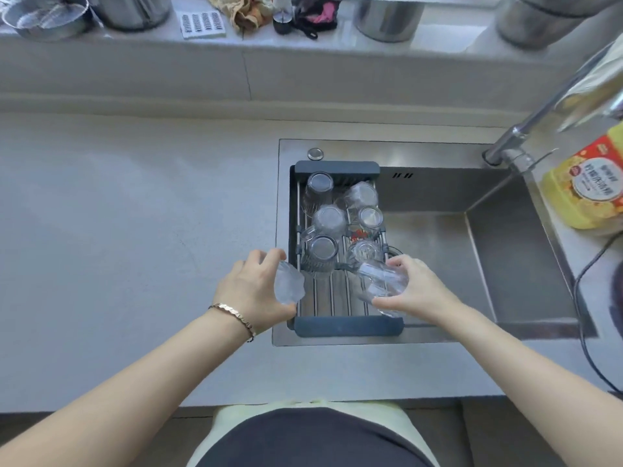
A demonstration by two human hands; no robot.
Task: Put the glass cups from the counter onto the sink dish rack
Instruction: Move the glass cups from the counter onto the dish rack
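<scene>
A dark-framed dish rack (347, 326) with steel bars spans the left end of the sink. Several glass cups stand upside down on its far and middle part, among them one at the back left (319, 187) and one at mid left (323, 251). My left hand (256, 291) grips a frosted, faceted glass cup (289, 286) at the rack's near left edge. My right hand (414, 291) holds a clear glass cup (381, 284), tilted on its side over the rack's near right part. The near bars of the rack are bare.
The steel sink basin (472, 251) lies right of the rack, with a tap (515, 146) at its back right. A yellow detergent bottle (586, 187) and a black cable (586, 332) are at the right. Pots, cloths and a strainer line the back ledge. Grey counter (135, 230) stretches to the left.
</scene>
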